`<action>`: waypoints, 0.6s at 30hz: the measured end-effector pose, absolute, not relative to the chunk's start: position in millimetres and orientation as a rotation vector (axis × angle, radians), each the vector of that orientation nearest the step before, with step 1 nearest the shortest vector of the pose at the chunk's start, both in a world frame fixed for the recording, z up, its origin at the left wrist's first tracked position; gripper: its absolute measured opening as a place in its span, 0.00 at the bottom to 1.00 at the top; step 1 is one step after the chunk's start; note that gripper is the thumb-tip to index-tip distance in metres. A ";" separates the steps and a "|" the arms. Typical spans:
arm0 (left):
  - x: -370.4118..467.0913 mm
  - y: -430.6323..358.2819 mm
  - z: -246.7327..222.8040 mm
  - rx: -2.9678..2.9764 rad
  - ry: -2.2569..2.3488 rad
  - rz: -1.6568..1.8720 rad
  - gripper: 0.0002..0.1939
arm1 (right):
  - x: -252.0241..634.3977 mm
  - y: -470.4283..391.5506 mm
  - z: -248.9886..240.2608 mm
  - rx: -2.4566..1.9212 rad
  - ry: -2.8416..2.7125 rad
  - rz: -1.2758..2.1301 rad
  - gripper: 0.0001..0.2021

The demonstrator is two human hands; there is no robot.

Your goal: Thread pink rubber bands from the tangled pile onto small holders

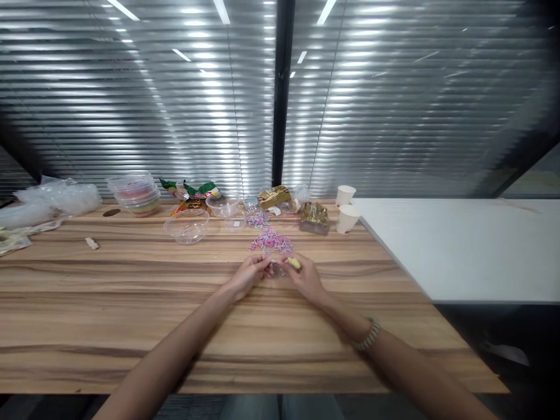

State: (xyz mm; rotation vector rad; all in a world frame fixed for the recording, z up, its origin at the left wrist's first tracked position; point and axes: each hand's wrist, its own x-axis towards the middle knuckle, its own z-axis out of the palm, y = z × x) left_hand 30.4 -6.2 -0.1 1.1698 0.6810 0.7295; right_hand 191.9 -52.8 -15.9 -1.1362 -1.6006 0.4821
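My left hand [250, 276] is closed in a pinch just in front of a loose pile of small pink, purple and pale blue bands [272, 239]. What sits between its fingertips is too small to name. Close against it, my right hand [306, 280] is also closed, its thumb and fingertip meeting near the left fingertips. A small yellow lump [294, 263] shows in the right hand's grasp; its kind is unclear. A few thin coloured strands [278, 270] lie or hang between the hands. A beaded bracelet [368, 335] circles my right wrist.
Behind the pile stand a clear jar [251, 204], clear bowls [187, 226], gold packets [314, 217] and white paper cups [347, 219]. Stacked tubs [135, 195], green snack bags [192, 189] and plastic wrapping [61, 198] are to the left. A white table [481, 251] adjoins on the right.
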 end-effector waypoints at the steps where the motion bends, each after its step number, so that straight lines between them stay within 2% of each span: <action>1: 30.6 -7.0 0.0 1.067 0.655 0.712 0.09 | 193.5 -54.6 -14.3 -1.078 -1.703 0.413 0.07; 4: 30.4 -8.0 -1.5 0.864 0.598 0.619 0.06 | 198.8 -57.3 -13.2 -0.953 -1.989 0.208 0.07; 8: 28.9 -6.2 -4.1 0.783 0.598 0.495 0.06 | 203.4 -55.7 -17.5 -0.923 -2.262 0.009 0.10; 18: 18.0 2.6 9.5 0.624 0.585 0.478 0.06 | 208.7 -51.9 -14.9 -1.083 -2.397 -0.246 0.16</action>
